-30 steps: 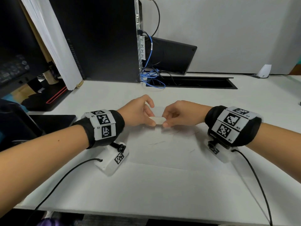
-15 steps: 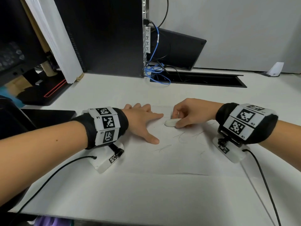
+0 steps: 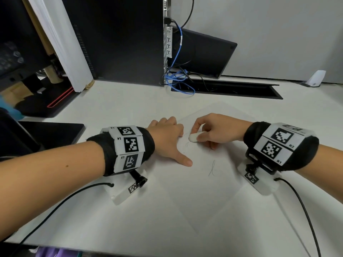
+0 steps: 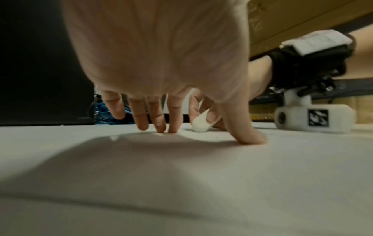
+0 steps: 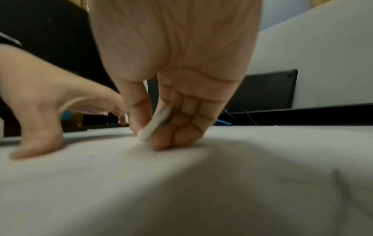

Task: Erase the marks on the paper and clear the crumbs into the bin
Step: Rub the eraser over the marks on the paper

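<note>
Erasing is barely begun: the right hand [image 3: 217, 129] pinches the eraser [image 3: 194, 136] on the paper [image 3: 213, 191], the left hand [image 3: 167, 140] lies flat with fingers spread holding it, marks [image 3: 212, 168] remain, and no bin shows.

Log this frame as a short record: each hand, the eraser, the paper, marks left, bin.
left hand: spread flat, fingertips pressing the paper
right hand: pinches the eraser
eraser: white, tip down on the paper beside the left fingers
paper: white sheet flat on the desk
marks left: a pencil loop and fainter strokes near the eraser
bin: not in view
</note>
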Demonstrator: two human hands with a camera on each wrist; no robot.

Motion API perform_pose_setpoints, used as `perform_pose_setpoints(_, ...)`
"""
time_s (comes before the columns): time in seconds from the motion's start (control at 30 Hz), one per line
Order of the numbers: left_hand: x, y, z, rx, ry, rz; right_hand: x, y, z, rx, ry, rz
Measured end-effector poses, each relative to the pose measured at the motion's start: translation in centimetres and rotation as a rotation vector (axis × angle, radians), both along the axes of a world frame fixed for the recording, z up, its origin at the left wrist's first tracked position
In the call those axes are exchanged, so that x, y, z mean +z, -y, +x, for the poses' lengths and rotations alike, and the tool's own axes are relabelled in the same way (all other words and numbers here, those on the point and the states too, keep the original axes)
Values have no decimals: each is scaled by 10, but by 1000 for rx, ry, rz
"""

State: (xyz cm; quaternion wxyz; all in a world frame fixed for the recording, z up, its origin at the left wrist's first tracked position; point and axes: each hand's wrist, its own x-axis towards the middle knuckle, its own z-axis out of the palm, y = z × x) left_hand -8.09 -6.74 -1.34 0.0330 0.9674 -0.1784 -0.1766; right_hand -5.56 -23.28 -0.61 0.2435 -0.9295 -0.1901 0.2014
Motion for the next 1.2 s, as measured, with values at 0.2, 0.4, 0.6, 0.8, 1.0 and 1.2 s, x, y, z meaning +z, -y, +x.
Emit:
perform_pose_setpoints(0.2,-1,-15,1,-66,-157,121,-3,-6,-7,106,0,25)
perform_pose_setpoints(0.4,0,-14,0,-57,-190,167,-3,-10,-2,69,144,13)
perform_pose_setpoints(0.6,2,-14,-1,-59,-191,159,-3,-14,-1,25,139,34)
perform_pose_setpoints(0.8,2,-14,0,-66,-204,167,-3,-14,0,9,132,36)
perform_pose_setpoints(1.0,2,-15,1,-72,-202,167,-4,-19,-4,20,138,42)
perform_pose_setpoints(1.2,3,-15,1,-76,-189,174,-3,-22,-6,21,136,39)
